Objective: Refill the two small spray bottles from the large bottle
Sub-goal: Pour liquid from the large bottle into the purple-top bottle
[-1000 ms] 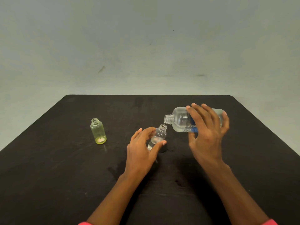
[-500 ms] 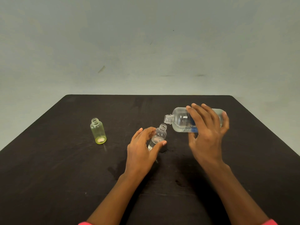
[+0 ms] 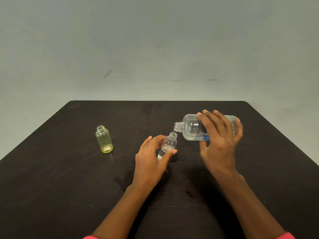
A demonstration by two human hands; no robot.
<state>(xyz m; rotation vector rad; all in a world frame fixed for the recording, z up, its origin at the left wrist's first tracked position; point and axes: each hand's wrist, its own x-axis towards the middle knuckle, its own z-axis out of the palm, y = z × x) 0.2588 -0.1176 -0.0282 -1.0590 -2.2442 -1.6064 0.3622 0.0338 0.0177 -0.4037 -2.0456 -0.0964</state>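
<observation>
Clear small bottle clasped between left hand thumb and fingers; large bottle sideways in right hand grip.

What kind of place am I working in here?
Probably a plain staged workspace: a black table set before a bare grey wall, with a yellow-tinted small bottle standing uncapped.

Hardly any change; drip now shows at large bottle mouth.
</observation>
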